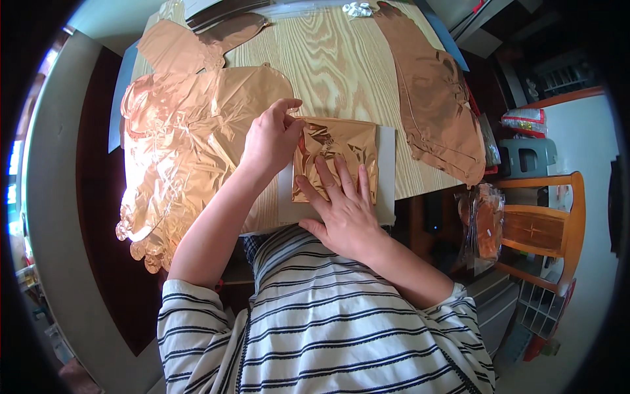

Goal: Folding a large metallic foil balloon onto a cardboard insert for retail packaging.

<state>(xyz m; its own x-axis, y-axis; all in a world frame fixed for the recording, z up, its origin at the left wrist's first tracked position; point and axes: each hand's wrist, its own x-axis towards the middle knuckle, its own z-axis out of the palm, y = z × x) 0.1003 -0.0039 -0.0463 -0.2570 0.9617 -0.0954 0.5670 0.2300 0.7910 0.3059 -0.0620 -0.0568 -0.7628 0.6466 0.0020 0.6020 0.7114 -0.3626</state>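
Observation:
A rose-gold foil balloon, folded into a flat square packet (336,134), lies on a pale grey card (386,161) at the table's near edge. My right hand (344,210) rests flat on the packet's lower half, fingers spread. At the packet's upper left corner is my left hand (270,139). Its fingers are bent and its thumb meets the foil edge, closed on that corner; part of the grip is hidden. Left of the packet, a large flat foil balloon (190,131) with a scalloped edge spreads wrinkled over the table and hangs past its edge.
Another flat foil balloon (430,92) lies along the right side of the wood-grain table (321,59). A smaller foil piece (172,47) sits at the far left. Small white items (357,9) lie at the back. A wooden chair (535,226) with clear bags (487,223) stands right.

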